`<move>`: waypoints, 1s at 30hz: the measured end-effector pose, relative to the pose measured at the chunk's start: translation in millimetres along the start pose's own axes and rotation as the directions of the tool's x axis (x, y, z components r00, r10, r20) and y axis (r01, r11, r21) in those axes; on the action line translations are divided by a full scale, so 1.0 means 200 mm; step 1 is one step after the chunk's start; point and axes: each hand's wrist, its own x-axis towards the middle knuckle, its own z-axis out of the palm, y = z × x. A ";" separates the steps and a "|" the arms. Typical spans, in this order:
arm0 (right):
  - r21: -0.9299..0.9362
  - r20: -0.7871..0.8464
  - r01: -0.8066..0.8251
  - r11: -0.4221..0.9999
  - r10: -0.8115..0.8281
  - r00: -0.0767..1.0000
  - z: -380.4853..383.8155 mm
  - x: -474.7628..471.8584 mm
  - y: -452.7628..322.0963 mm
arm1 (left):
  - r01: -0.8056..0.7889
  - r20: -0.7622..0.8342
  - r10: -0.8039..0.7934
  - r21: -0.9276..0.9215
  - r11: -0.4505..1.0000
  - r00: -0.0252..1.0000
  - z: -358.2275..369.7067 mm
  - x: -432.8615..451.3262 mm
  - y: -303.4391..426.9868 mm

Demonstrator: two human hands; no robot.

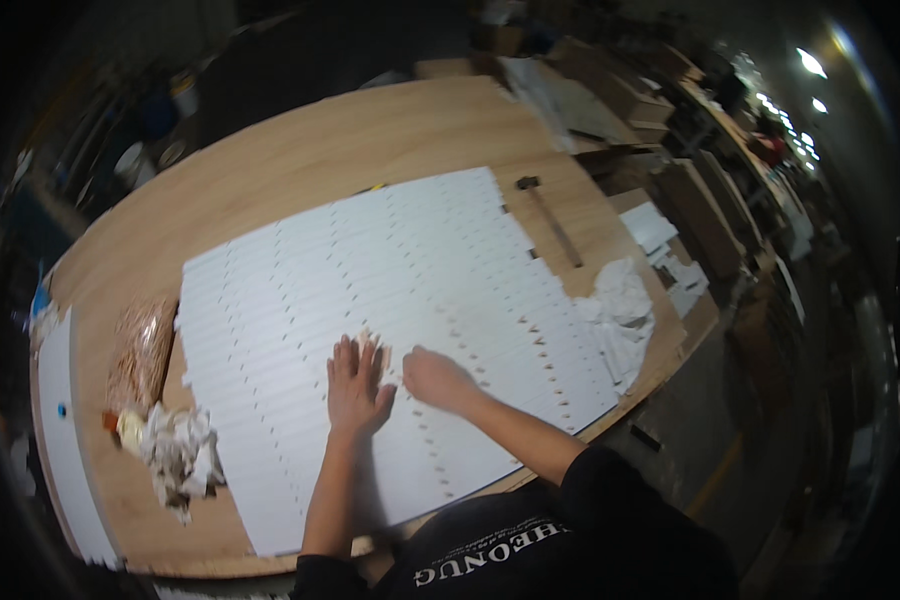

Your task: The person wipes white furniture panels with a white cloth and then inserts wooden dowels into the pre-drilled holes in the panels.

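Observation:
A wide block of white boards (300, 300) with rows of small dark slots lies before me. My left hand (358, 390) rests palm down on it, fingers spread, its fingertips at a small pile of wooden dowels (371, 345). Just to the right, my right hand (433, 379) is curled low over the white surface; whether a dowel is between its fingers cannot be seen. Short wooden pieces (543, 355) stick up from a row of slots on the right. Other rows, at the left, show dark slots.
A hammer (551, 225) lies on the wooden tabletop (420, 112) at the back right. Crumpled white material (619, 322) sits at the right edge. At the left are a clear bag of dowels (141, 352) and crumpled paper (180, 454). Stacked panels (697, 210) stand beyond the right side.

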 end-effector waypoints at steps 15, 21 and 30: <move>0.685 -0.247 -0.362 0.633 0.669 0.702 -0.33 -1.17 0.77 | -0.250 -0.275 0.269 0.100 0.963 0.923 0.30 0.36 0.21; 0.349 -0.293 -0.471 0.810 0.572 0.766 -0.58 -1.29 0.93 | -0.165 -0.209 0.199 0.169 0.972 0.957 0.30 0.44 0.11; 0.132 0.078 -0.279 0.951 0.270 0.960 -0.67 -1.38 1.17 | 0.110 -0.133 -0.792 -0.963 0.245 0.596 0.25 0.43 -0.10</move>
